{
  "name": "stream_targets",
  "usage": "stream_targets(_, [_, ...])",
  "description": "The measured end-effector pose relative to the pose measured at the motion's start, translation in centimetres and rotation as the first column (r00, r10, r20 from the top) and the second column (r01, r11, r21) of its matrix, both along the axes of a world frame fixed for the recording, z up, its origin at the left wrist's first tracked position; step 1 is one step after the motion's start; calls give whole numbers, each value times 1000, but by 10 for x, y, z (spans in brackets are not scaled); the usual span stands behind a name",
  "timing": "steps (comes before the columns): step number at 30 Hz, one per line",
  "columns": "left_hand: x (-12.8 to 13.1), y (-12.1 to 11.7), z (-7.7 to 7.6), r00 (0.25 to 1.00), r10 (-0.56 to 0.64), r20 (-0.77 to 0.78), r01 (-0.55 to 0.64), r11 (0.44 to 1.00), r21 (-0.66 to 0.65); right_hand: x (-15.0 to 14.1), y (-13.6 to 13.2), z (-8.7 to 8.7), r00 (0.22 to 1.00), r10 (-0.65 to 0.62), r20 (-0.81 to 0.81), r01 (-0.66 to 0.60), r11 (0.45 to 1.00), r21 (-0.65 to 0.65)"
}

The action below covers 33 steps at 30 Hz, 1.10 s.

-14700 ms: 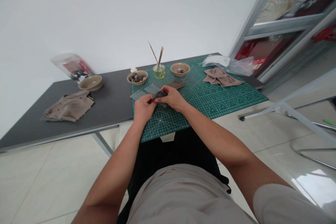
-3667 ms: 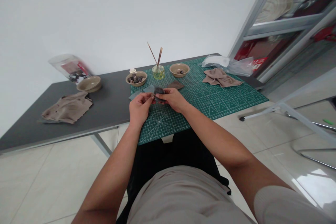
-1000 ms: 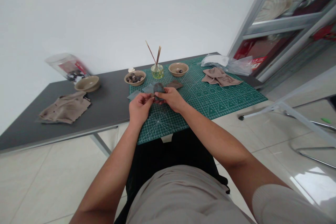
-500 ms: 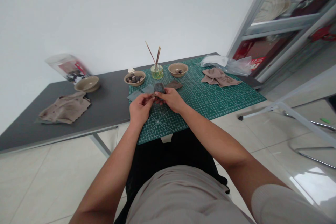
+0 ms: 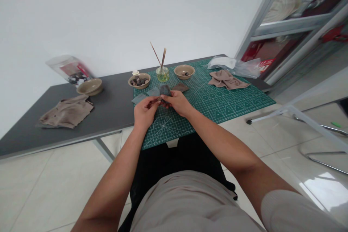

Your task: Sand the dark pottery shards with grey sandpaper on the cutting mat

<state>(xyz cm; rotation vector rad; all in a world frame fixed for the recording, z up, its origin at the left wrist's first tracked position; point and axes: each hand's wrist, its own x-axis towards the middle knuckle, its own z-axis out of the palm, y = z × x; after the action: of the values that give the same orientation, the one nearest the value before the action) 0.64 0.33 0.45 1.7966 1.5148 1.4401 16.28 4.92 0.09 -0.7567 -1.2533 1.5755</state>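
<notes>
Over the green cutting mat (image 5: pixel 217 96), my two hands meet at their fingertips. My right hand (image 5: pixel 178 102) is closed round a dark grey curved piece (image 5: pixel 164 89) that looks like sandpaper. Between the pinched fingers of my left hand (image 5: pixel 145 111) is a small brown stone-like piece (image 5: pixel 159 98), pressed up against the grey piece and mostly hidden by fingers. Flat grey-blue sheets (image 5: pixel 139 98) lie just beyond my left hand. A brown sheet (image 5: pixel 181 87) rests past the right hand.
Behind my hands stand a bowl of dark pebbles (image 5: pixel 139 86), a glass jar (image 5: pixel 162 76) with thin sticks, and a bowl (image 5: pixel 184 77) with a few pebbles. At right lie a brown cloth (image 5: pixel 227 80) and plastic bag (image 5: pixel 244 68). Another cloth (image 5: pixel 66 112) and bowl (image 5: pixel 89 90) are left.
Hardly anything differs. Both hands keep the same hold in the same place, and the view has shifted very slightly.
</notes>
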Motion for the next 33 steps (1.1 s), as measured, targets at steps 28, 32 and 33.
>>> stream_targets(28, [-7, 16, -10, 949, -134, 287, 110, 989, 98, -6, 0, -7, 976, -191, -100, 195, 980, 30])
stream_targets(32, [-7, 17, -11, 938, -135, 319, 130, 991, 39, -6, -2, -5, 972, -208, -112, 211, 977, 16])
stream_targets(33, [-7, 17, -10, 937, -131, 325, 136, 991, 8, -6, -2, -5, 972, -208, -108, 211, 977, 17])
